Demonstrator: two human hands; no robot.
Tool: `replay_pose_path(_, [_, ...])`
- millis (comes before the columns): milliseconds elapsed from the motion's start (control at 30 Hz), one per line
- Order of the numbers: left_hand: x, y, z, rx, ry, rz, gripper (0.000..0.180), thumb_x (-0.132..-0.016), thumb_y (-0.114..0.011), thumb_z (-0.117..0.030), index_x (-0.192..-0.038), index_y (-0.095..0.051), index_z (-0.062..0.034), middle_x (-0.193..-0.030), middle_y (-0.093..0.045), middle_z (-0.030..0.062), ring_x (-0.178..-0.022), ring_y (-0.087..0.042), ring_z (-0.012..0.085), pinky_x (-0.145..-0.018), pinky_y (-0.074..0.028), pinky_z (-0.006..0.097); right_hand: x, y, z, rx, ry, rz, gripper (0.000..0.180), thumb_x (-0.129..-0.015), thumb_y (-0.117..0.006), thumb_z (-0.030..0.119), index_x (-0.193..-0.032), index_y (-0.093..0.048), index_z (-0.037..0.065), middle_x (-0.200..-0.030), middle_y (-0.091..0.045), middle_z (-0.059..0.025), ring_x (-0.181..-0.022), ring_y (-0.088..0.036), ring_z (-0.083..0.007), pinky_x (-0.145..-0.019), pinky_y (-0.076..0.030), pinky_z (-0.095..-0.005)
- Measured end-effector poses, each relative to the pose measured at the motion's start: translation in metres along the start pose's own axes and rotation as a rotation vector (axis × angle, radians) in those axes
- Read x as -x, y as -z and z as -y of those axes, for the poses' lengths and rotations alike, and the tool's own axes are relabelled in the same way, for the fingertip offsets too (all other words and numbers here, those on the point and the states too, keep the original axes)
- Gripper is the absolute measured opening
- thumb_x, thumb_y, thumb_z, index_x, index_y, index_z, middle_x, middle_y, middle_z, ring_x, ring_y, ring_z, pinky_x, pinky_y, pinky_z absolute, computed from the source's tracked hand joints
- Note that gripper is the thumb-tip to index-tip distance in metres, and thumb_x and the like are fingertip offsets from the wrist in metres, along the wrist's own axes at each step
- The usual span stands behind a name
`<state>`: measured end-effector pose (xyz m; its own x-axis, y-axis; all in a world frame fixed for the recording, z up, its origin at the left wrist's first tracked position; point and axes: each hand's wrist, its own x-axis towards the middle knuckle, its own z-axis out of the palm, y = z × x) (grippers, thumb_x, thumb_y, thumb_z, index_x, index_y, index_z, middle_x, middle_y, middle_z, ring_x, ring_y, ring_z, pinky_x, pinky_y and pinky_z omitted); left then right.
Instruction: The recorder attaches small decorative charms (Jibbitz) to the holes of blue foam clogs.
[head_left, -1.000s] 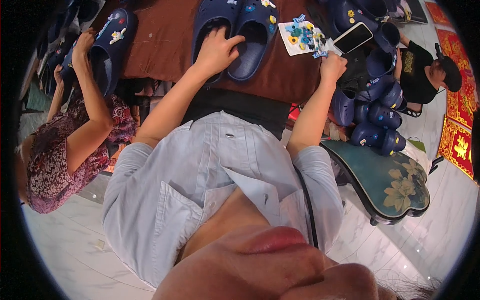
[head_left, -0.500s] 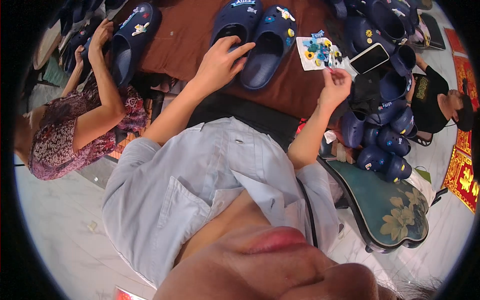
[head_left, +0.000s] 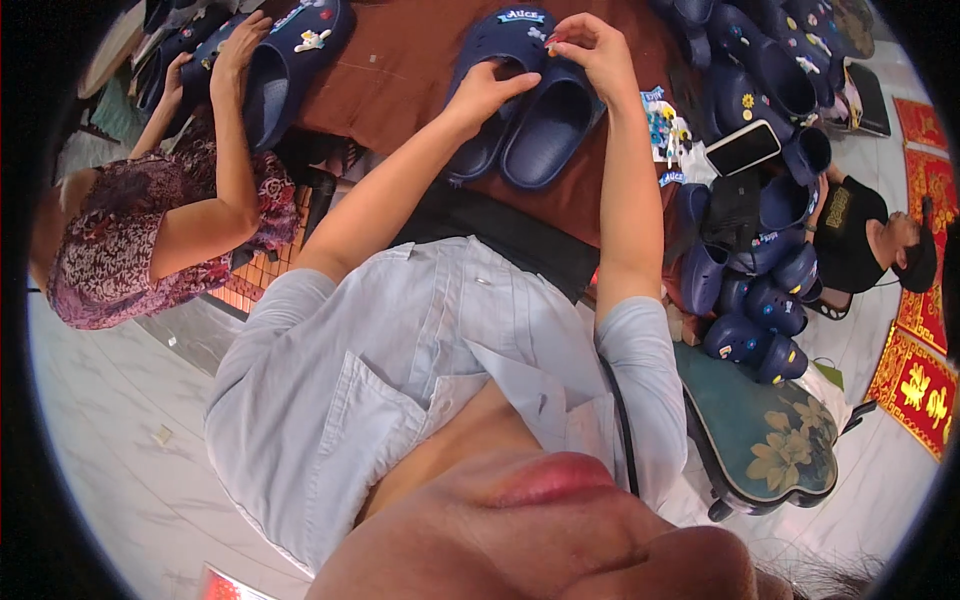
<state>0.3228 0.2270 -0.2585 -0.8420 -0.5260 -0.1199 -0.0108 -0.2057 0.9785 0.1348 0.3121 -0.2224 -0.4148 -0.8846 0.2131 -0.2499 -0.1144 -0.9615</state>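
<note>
Your left hand [head_left: 487,92] lies flat and open on the left dark blue clog [head_left: 478,150]; your right hand [head_left: 590,50] pinches a small charm [head_left: 553,42] above the right clog [head_left: 550,125]; both clogs lie together on the brown table [head_left: 400,70]; a phone [head_left: 742,148] rests near a sheet of charms [head_left: 664,125].

Your pair of navy clogs [head_left: 520,110] lies side by side at twelve o'clock on the brown surface [head_left: 400,70], toes pointing back at you, small charms dotting their uppers.
</note>
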Motion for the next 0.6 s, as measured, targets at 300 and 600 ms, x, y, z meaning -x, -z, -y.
replay_pose_path(300, [-0.001, 0.005, 0.009, -0.145, -0.07, -0.014, 0.05, -0.088, -0.07, -0.028, -0.118, -0.061, 0.0113, -0.11, -0.067, 0.0153, -0.099, -0.061, 0.0187, -0.09, -0.046, 0.031, -0.004, -0.017, 0.001, 0.266, -0.087, 0.057, 0.016, -0.077, -0.072, -0.003, -0.092, -0.068, 0.0, -0.084, -0.072, -0.0086, -0.08, -0.071, -0.0167, -0.075, -0.055, -0.0275])
replay_pose_path(600, [-0.006, 0.008, 0.015, -0.16, -0.177, -0.011, 0.046, -0.089, -0.068, -0.025, -0.12, -0.061, 0.0073, -0.114, -0.067, 0.0153, -0.104, -0.062, 0.0217, -0.093, -0.046, 0.033, -0.004, -0.012, -0.011, 0.191, -0.092, 0.03, 0.012, -0.074, -0.075, -0.001, -0.084, -0.07, -0.001, -0.082, -0.069, -0.0052, -0.079, -0.067, -0.0157, -0.074, -0.052, -0.028])
